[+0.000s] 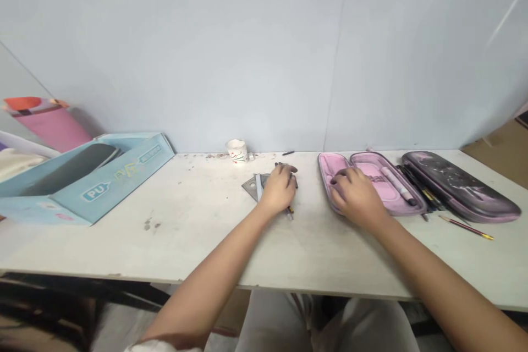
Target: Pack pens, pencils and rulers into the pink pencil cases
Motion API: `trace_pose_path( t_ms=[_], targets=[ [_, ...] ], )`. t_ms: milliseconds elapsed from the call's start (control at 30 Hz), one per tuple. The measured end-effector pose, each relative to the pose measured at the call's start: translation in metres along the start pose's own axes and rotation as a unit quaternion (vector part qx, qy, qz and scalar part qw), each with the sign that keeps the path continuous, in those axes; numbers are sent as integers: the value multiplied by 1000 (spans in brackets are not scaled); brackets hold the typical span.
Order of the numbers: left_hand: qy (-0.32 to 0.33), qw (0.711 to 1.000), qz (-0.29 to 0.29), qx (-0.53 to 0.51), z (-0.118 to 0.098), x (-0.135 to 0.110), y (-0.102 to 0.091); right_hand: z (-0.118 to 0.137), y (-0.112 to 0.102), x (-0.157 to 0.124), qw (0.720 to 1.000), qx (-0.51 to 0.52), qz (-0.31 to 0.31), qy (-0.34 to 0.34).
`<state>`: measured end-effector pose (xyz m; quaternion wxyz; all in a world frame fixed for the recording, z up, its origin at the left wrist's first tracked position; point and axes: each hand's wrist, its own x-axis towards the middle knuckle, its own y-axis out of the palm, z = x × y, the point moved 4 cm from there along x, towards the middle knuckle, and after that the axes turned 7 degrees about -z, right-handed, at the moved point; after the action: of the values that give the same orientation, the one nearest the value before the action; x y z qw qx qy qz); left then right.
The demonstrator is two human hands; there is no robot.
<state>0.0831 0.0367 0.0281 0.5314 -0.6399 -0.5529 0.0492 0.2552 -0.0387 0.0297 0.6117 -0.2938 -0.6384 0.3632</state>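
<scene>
My left hand (280,190) is closed over a small bunch of pencils (290,211), whose ends show past its fingers and below its palm. Under and beside it lie a grey set square (249,187) and a pale ruler-like strip (259,187). My right hand (358,197) rests with bent fingers on the left part of an open pink pencil case (388,190), gripping it near the inner edge. A thick white-and-pink marker with a black end (398,186) lies inside the case. The undersides of my right fingers are hidden.
Right of the case are several dark pens (427,195), a closed black pencil case (462,184) and a red pencil (468,226). A paper cup (236,150) and a short dark stick (288,153) sit near the wall. A blue box (124,179) stands left, with a pink item (55,126) behind.
</scene>
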Motion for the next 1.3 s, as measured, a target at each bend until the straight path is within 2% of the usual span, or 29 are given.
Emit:
trace_pose_path(
  t_ms=[67, 133, 267, 500, 667, 767, 867, 933, 1000, 1100, 1167, 1300],
  targets=[
    [-19, 999, -4, 30, 24, -9, -10, 29, 8, 12, 999, 25, 26, -26],
    [-22, 998, 16, 58, 40, -17, -12, 53, 17, 23, 997, 38, 51, -43],
    [-27, 994, 45, 98, 49, -21, -8, 80, 35, 42, 993, 29, 94, -59],
    [-21, 992, 36, 119, 42, -21, -4, 83, 51, 51, 989, -58, 134, -34],
    [2, 997, 19, 79, 35, -22, -6, 80, 55, 49, 985, -63, 159, 5],
    [-6, 999, 7, 47, 32, -21, -11, 78, 56, 49, 985, -51, 161, 32],
    [-2, 1000, -23, 11, 27, -20, -19, 79, 49, 48, 992, -26, 114, 46],
    [-16, 998, -48, -41, 24, -20, -23, 80, 39, 43, 998, 12, 44, 47],
    [-71, 988, -69, -117, 21, -20, -24, 82, 25, 35, 996, 66, -52, 17],
    [-152, 958, -74, -233, 10, -19, -17, 81, 2, 18, 974, 113, -179, -76],
    [-167, 937, -60, -300, -5, -15, -9, 72, -10, 7, 963, 105, -221, -109],
    [-176, 875, 4, -452, -45, -2, 12, 33, -23, -8, 963, 77, -252, -65]
  ],
)
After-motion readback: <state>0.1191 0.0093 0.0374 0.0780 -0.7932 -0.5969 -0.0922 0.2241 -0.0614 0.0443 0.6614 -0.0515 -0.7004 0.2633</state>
